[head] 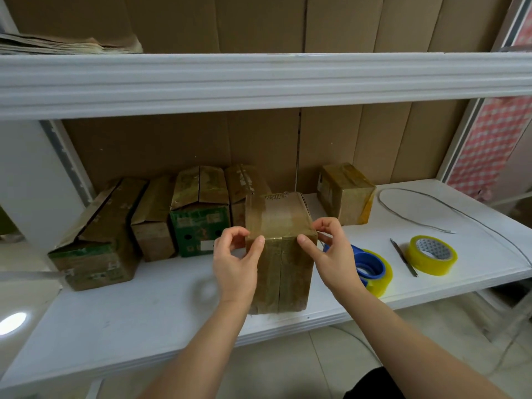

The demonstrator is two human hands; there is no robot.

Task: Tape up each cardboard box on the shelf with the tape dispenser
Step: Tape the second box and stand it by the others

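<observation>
Now my left hand point(234, 262) and right hand point(331, 251) pinch the box point(280, 254) by its top front corners; the tape dispenser point(371, 269) lies just right of my right hand.

White metal shelving unit point(259, 82), two boards in view. Lower shelf board point(144, 318) white, glossy, scuffed; a round ceiling light reflects off it at far left point(13, 323). Brown corrugated cardboard sheets point(374, 139) line the back of the unit behind both levels, seams running vertically. Upper board carries a stack of flattened cardboard point(72, 44) at left. Right upright point(457, 145) white, slotted. Beyond it at right, a pink-and-white checkered cloth point(495, 139) hangs. Floor point(288, 367) below is pale tile, with a thin cable lying across it.
</observation>
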